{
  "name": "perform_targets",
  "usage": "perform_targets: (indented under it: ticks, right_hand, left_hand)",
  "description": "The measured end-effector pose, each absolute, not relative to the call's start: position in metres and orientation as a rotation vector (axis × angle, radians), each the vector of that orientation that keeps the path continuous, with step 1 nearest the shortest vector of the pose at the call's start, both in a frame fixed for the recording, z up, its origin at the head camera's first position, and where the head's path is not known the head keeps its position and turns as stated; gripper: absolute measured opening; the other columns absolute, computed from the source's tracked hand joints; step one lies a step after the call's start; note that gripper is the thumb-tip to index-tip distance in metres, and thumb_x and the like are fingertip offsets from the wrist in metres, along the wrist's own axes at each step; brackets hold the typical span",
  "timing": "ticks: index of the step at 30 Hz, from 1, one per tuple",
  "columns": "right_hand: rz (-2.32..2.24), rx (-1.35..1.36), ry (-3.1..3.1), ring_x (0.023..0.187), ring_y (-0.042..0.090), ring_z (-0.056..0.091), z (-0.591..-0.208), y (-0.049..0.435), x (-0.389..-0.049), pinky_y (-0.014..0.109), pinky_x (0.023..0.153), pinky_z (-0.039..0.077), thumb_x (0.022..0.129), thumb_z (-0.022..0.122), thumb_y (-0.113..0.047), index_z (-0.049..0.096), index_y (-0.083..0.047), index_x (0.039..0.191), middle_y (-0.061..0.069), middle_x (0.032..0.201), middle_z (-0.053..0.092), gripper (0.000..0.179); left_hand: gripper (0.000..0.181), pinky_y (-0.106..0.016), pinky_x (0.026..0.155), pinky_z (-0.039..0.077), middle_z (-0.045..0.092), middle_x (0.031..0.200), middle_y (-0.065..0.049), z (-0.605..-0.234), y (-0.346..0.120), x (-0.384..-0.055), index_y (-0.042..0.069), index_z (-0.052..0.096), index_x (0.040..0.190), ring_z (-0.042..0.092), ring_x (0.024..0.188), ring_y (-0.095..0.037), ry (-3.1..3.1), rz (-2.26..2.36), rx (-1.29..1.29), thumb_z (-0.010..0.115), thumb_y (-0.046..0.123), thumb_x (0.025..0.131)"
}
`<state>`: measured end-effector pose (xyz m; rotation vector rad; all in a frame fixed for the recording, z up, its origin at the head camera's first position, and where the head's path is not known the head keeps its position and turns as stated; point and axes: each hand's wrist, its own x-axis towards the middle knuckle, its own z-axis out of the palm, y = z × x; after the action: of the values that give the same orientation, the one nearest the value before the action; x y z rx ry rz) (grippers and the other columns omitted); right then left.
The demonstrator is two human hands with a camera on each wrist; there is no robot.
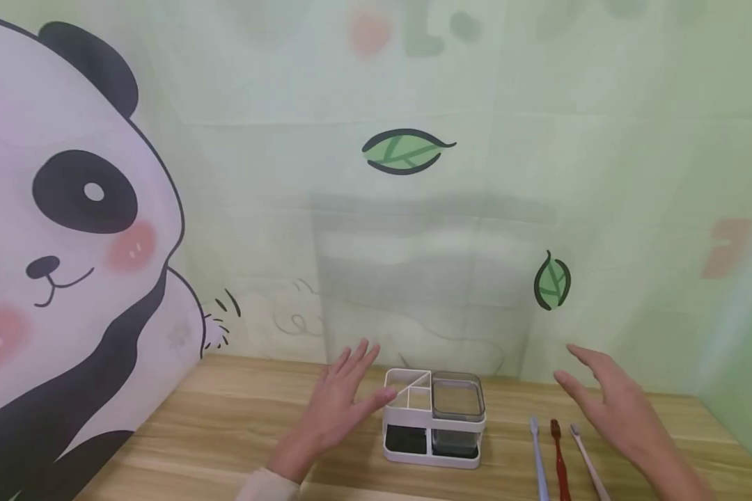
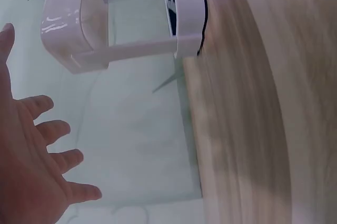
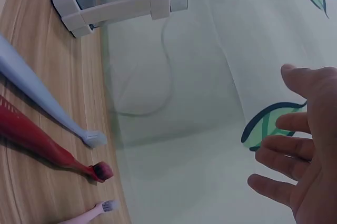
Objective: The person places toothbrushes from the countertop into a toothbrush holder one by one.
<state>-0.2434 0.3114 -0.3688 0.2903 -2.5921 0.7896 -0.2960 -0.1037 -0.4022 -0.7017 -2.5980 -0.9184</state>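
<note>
Our left hand [image 1: 335, 403] and right hand [image 1: 623, 410] hold nothing, fingers apart, either side of the white toothbrush holder [image 1: 407, 417] on the wood-grain tabletop [image 1: 225, 417], three toothbrushes [image 1: 560, 463] by the right; we'd guess light, stiff, slick plastic, best taken by its sides, not the smoky cup [image 1: 457, 396].

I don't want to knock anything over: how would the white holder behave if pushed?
The white holder would probably slide rather than tip, since its base looks about as broad as its top. Its open sides suggest it is light for its size. The see-through cup might rattle, as it looks like a separate piece set into it.
</note>
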Motion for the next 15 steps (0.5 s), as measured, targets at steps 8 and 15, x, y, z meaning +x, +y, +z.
perform_targets:
  ticks: [8,15]
  right_hand:
    - [0.869,0.265,-2.542,0.128,0.049,0.057,-0.373,0.321,-0.243,0.068,0.099,0.053,0.109,0.063,-0.037,0.052,0.006,0.149,0.030,0.146,0.056,0.060]
    - [0.913,0.206,-2.581,0.119,0.046,0.064,-0.380,0.332,-0.247,0.058,0.096,0.059,0.110,0.062,-0.036,0.058,0.009,0.141,0.030,0.133,0.065,0.055]
  left_hand:
    - [0.076,-0.070,0.127,0.007,0.028,0.172,0.000,-0.406,-0.095,-0.295,0.022,0.040,0.166,0.019,0.160,-0.035,-2.525,-1.077,-0.728,0.063,0.055,0.102]
    - [0.074,-0.067,0.125,0.020,0.032,0.171,-0.001,-0.409,-0.092,-0.296,0.019,0.044,0.164,0.024,0.158,-0.034,-2.473,-1.265,-0.780,0.068,0.050,0.102]
